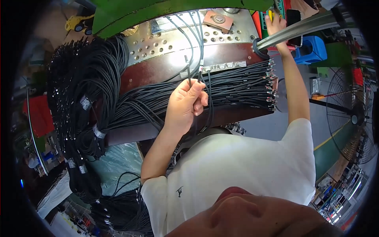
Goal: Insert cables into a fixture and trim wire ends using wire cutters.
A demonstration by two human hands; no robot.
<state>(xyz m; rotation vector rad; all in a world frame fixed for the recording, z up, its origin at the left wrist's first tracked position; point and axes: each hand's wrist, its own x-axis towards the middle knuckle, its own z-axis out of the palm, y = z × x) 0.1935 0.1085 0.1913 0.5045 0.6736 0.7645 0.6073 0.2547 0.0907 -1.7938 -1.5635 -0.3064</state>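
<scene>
In the middle, my left hand (181,108) is closed in a pinch around black cable ends (189,75), which point up past the thumb and fingertips. Directly beyond them is a metal strip fixture (225,67) on the brown bench panel, with thin black cables hanging over it. My right arm stretches far to the upper right. There my right hand (276,27) has its fingers around a yellow-handled tool (271,15), beside a red and green box. The tool's working end is hidden. A thick bundle of black cables (233,89) lies across the bench just behind my left hand.
More black cables (92,71) hang in a large mass at the left. A metal arm (300,31) slants across near my right wrist. Green machine housing (181,15) overhangs the perforated metal plate (158,43). A blue container (314,49) and a fan (353,116) stand at the right.
</scene>
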